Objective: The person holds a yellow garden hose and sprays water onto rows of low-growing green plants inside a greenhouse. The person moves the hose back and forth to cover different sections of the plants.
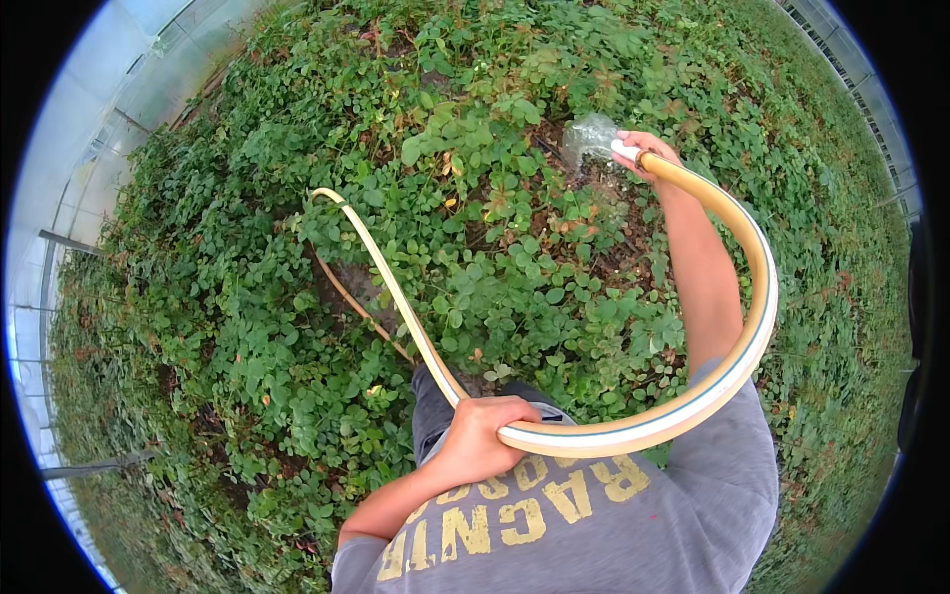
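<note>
A yellow garden hose (761, 297) with a white stripe loops around my right forearm. My left hand (482, 434) is closed around the hose close to my waist. Out ahead, my right hand (653, 154) grips the hose's outlet end, which carries a white fitting (626, 151). Water (590, 141) fans out of that fitting to the left, over low leafy plants and brown soil (631, 245). From my left hand the hose runs forward and left, then bends over among the leaves.
Dense green plants (260, 356) surround me on all sides. A thinner brown stretch of hose (356, 304) lies low near my leg (432, 405). Translucent greenhouse walls (82, 141) rise at the left and far right. A grey bar (96, 466) juts in at lower left.
</note>
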Tool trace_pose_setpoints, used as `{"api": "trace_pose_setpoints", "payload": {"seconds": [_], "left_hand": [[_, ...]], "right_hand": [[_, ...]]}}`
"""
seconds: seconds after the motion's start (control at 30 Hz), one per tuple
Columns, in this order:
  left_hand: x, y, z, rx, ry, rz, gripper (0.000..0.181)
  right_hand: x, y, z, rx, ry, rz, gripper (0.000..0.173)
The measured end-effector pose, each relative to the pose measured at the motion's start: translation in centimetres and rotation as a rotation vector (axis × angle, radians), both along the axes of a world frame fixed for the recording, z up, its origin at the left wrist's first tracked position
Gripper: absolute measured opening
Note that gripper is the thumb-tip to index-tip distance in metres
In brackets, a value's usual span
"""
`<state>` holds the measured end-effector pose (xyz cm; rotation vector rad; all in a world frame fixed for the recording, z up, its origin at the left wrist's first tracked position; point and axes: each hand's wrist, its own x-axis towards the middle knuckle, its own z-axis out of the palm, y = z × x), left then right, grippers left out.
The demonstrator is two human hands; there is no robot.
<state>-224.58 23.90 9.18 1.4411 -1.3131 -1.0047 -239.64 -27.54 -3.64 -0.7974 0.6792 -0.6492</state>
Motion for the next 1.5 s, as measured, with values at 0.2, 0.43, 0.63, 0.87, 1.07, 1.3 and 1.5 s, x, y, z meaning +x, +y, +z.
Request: {"api": "trace_pose_setpoints", "payload": {"seconds": [0.2, 0.43, 0.63, 0.87, 1.07, 1.3, 1.5], "left_hand": [[-5.0, -0.2, 0.6, 0.067, 0.038, 0.053, 0.014], [-7.3, 0.1, 0.6, 0.053, -0.045, 0.04, 0.013], [-7.1, 0.7, 0.4, 0.075, 0.017, 0.12, 0.015], [-6.0, 1.5, -1.0, -0.004, 0.042, 0.096, 0.013], [-3.1, 2.7, -1.4, -0.038, 0.134, 0.117, 0.014], [-0.6, 3.1, -1.9, -0.076, 0.161, 0.099, 0.014], [1.6, 3.7, -2.3, -0.083, 0.181, 0.085, 0.014]], "right_hand": [[-1.7, 0.4, -1.3, -0.017, 0.001, 0.098, 0.013], [-1.1, -0.8, -2.2, 0.017, -0.058, 0.143, 0.022], [-3.4, -1.5, -5.1, 0.09, 0.158, 0.038, 0.026], [1.2, -2.1, -4.0, 0.007, 0.116, 0.115, 0.024], [5.1, 0.8, 1.3, 0.025, 0.254, 0.061, 0.043], [7.6, 0.3, 0.7, 0.088, 0.347, 0.147, 0.029], [9.4, -0.3, 0.5, -0.081, 0.104, 0.362, 0.045]]}}
